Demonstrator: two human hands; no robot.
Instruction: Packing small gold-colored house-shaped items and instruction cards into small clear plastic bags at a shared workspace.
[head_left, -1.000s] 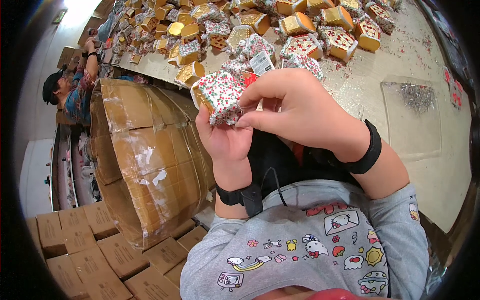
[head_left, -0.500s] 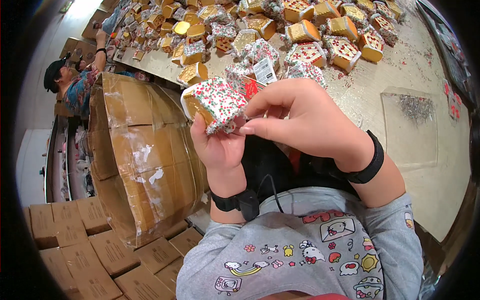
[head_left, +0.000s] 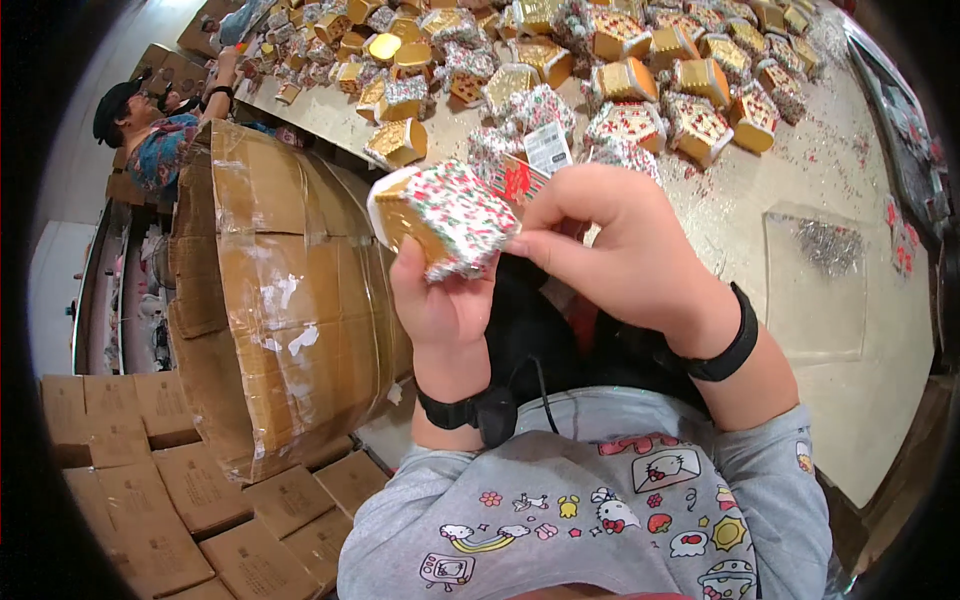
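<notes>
My left hand (head_left: 445, 305) holds a small house ornament (head_left: 465, 215) from below, thumb on its golden-brown wall. White coating with red and green sprinkles covers its roof, which is tilted toward me. With thumb and index finger pinched together, my right hand (head_left: 610, 245) touches the roof's right corner; whatever sits between those fingertips is too small to make out. Just beyond the right hand, a red and white striped tag (head_left: 517, 178) and a white label (head_left: 548, 148) lie against more sprinkled houses (head_left: 540, 108).
Many similar houses (head_left: 700, 125) crowd the far side of the table (head_left: 720, 220). Small metal pieces (head_left: 830, 247) lie on a clear plastic sheet (head_left: 815, 315) at right. A large open carton (head_left: 300, 260) stands left, above closed brown boxes (head_left: 130, 515). Another person (head_left: 165, 140) works at far left.
The house in my left hand has shifted slightly right and tipped a little. My right hand's pinch has followed to the roof corner. The whole view has also shifted slightly.
</notes>
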